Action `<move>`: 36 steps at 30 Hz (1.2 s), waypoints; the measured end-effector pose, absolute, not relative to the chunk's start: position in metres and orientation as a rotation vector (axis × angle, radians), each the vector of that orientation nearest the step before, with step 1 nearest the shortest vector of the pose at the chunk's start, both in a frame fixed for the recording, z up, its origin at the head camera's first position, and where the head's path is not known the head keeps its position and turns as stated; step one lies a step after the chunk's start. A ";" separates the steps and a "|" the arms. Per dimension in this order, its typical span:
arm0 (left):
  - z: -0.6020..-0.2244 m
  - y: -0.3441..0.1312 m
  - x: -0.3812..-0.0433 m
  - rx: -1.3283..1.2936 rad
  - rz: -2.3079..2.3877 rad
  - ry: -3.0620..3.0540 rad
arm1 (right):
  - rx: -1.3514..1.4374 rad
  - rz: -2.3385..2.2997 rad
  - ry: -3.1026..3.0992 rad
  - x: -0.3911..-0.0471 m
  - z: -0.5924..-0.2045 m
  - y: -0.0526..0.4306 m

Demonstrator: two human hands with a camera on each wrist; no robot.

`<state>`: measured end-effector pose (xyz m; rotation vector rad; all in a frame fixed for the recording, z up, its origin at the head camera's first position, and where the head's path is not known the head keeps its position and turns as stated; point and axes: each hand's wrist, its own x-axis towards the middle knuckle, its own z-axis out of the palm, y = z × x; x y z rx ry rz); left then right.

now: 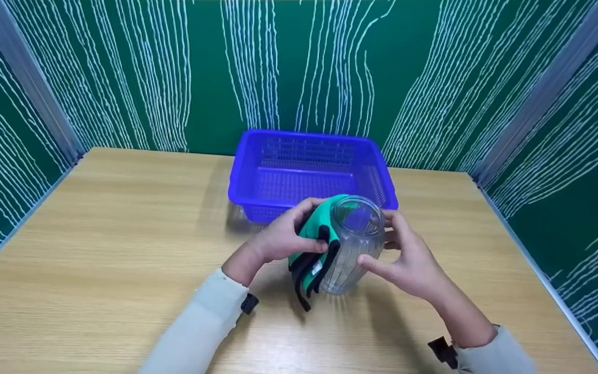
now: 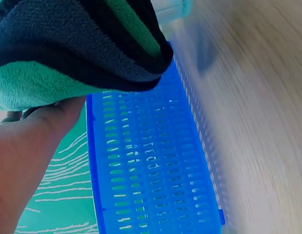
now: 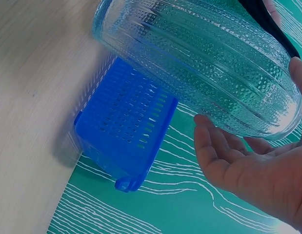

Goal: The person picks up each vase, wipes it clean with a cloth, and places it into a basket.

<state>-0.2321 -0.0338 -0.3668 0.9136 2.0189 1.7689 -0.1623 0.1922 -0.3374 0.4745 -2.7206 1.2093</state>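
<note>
A clear ribbed glass jar is held tilted in front of the basket, its round mouth turned up toward the head camera. My right hand grips it from the right, with fingers round the far side and thumb on the near side. In the right wrist view the textured glass of the jar lies over the curled fingers. On the jar's left side, my left hand holds a folded green cloth with black edging, thumb in front. The left wrist view shows a dark grey side of the cloth.
A blue-purple plastic basket with slotted walls stands behind the hands, near the back of the wooden table. Green panels with white wavy lines rise at the back and sides, with metal posts in the corners.
</note>
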 end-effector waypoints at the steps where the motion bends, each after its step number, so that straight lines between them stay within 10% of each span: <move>1: -0.367 -0.034 -0.232 0.895 1.759 2.023 | 0.478 1.210 -2.720 -0.162 -0.338 0.192; 36: -0.425 -0.024 -0.243 0.609 1.398 2.422 | 0.515 1.227 -2.696 -0.162 -0.340 0.193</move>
